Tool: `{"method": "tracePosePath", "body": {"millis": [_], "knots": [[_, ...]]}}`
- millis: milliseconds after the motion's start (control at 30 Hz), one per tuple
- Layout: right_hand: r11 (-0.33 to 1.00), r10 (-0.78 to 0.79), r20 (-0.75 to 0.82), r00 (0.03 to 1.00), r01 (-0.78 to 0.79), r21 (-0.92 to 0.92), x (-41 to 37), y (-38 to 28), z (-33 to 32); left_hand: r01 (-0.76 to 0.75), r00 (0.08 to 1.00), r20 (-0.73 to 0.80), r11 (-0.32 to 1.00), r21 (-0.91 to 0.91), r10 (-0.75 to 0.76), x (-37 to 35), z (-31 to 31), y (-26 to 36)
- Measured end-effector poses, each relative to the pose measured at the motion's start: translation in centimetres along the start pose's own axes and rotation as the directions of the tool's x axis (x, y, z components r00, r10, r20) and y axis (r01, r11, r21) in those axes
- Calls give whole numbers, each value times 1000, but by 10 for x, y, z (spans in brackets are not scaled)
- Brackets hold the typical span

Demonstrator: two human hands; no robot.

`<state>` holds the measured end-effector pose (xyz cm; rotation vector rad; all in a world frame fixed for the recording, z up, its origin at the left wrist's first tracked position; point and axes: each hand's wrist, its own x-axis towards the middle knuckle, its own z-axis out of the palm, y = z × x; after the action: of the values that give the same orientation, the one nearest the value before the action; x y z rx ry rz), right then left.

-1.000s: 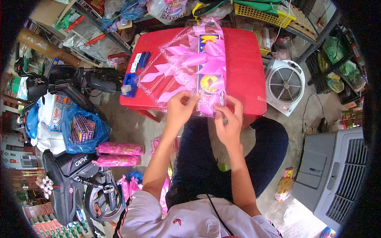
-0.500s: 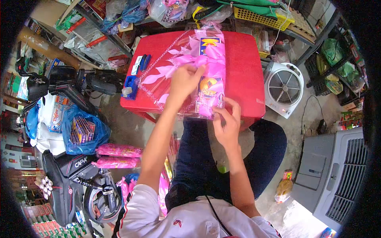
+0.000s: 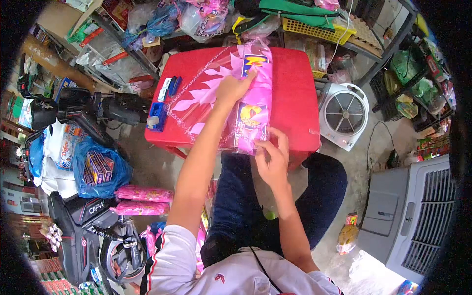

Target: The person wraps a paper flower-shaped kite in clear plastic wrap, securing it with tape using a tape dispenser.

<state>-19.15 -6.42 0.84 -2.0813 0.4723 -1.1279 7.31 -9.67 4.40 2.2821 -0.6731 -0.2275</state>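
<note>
A pink and clear patterned plastic wrap (image 3: 201, 83) lies on the red table (image 3: 295, 98), its right part folded into a long upright strip around dark printed packs (image 3: 251, 115). My left hand (image 3: 235, 89) rests on the upper middle of this strip, its thumb and fingers pressing the plastic. At the strip's lower right corner, my right hand (image 3: 273, 156) pinches the edge of the wrap between thumb and fingers. Left of the wrap are a blue stapler (image 3: 177, 86), a small white and blue box (image 3: 164, 89) and a blue tray (image 3: 157, 117).
A white fan (image 3: 344, 115) stands right of the table. At the left are a motorbike (image 3: 83, 108), a blue bag with boxes (image 3: 101, 167) and wrapped pink packs (image 3: 142, 200). Crowded shelves line the far side; a grey air cooler (image 3: 408, 211) stands at the lower right.
The view has shifted slightly, so the table appears lower and further left. My left hand has moved a little up along the strip; my right hand stays at the lower corner.
</note>
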Motion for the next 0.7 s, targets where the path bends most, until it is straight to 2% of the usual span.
{"method": "tracePosePath", "body": {"millis": [100,200,300,400,500,700], "knots": [[1000,6,7,1000,-6,2,-1,0,1,65,997,27,998,19,-66,10,3,-4],[1000,0,7,1000,0,3,-1,1,0,37,995,93,998,-56,-32,7,-1,-5],[1000,-13,6,1000,13,-6,0,1,0,-16,996,87,984,-175,32,9,8,-14],[1000,-20,9,1000,20,-19,1,0,-1,-26,998,48,981,-194,36,8,18,-19],[1000,-20,16,1000,20,-14,2,-2,-1,-17,998,63,980,-196,30,7,19,-22],[1000,-23,27,999,23,-9,2,-3,0,37,999,-12,940,-340,-44,7,24,-26]]}}
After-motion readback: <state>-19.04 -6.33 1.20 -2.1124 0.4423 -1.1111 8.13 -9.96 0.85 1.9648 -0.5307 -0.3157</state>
